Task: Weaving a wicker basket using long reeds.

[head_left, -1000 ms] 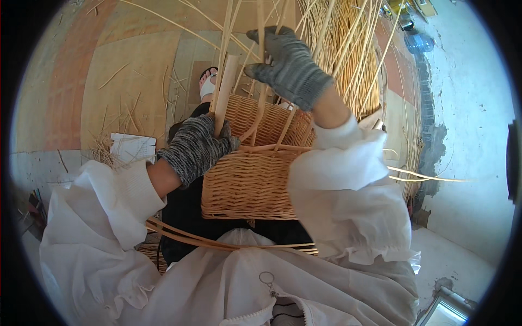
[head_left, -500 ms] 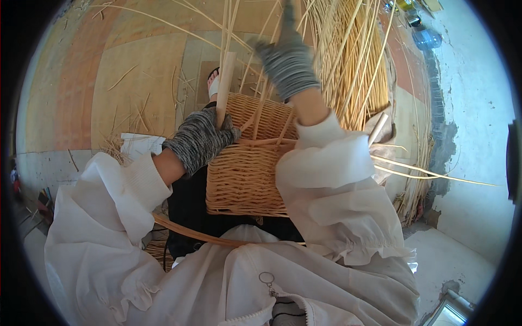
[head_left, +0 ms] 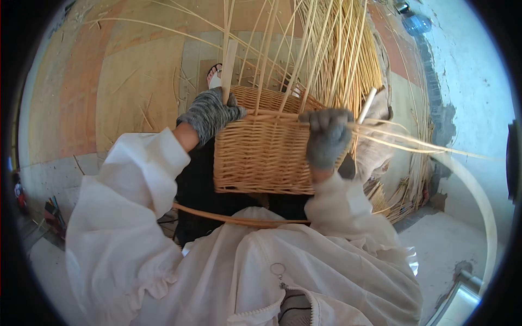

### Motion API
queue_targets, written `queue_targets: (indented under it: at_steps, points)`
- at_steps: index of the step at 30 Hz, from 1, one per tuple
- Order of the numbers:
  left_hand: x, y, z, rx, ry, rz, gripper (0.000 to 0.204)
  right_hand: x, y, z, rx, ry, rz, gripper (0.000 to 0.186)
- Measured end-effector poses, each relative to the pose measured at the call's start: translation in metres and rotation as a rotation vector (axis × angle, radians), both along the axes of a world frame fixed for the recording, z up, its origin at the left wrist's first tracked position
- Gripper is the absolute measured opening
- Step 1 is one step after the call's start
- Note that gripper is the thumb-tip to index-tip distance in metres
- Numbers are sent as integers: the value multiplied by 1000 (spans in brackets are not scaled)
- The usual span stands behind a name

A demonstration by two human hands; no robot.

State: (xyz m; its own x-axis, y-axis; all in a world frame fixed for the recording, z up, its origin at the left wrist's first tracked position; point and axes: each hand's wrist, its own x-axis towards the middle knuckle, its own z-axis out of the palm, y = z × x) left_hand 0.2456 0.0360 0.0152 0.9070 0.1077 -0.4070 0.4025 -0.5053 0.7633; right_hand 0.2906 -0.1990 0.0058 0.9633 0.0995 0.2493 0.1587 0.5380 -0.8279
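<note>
A half-woven wicker basket (head_left: 263, 155) rests across my lap, with long upright willow rods (head_left: 267, 60) rising from its edge. My left hand (head_left: 211, 117), in a grey knitted glove, is closed on the basket's left corner, beside a flat pale wooden stake (head_left: 229, 70). At the right end of the rim, my gloved right hand (head_left: 328, 138) is curled in a fist around wicker strands. The loose strand ends (head_left: 413, 144) stick out past it to the right. Its fingertips are slightly blurred.
A thick bundle of willow rods (head_left: 359, 60) lies beyond the basket at the right. Cut scraps (head_left: 144, 117) litter the tiled floor. A blue plastic bottle (head_left: 417, 24) stands by the peeling wall. One pale curved band (head_left: 481, 201) arcs along the right side.
My right hand has come down from above the rods to the basket's right rim and closed on strands there. The basket sits slightly higher and further right. A pale curved band now shows at right.
</note>
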Motion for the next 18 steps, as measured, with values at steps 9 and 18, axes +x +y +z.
queue_targets:
  at_steps: [9, 18]
  points:
    - [-10, -21, 45, 293, -560, 107, 29, 19, -3, -26, 21, 142, -68, 25]
    - [23, -16, -90, 49, -307, -88, 35, -14, 87, 74, -1042, 19, 99, 19]
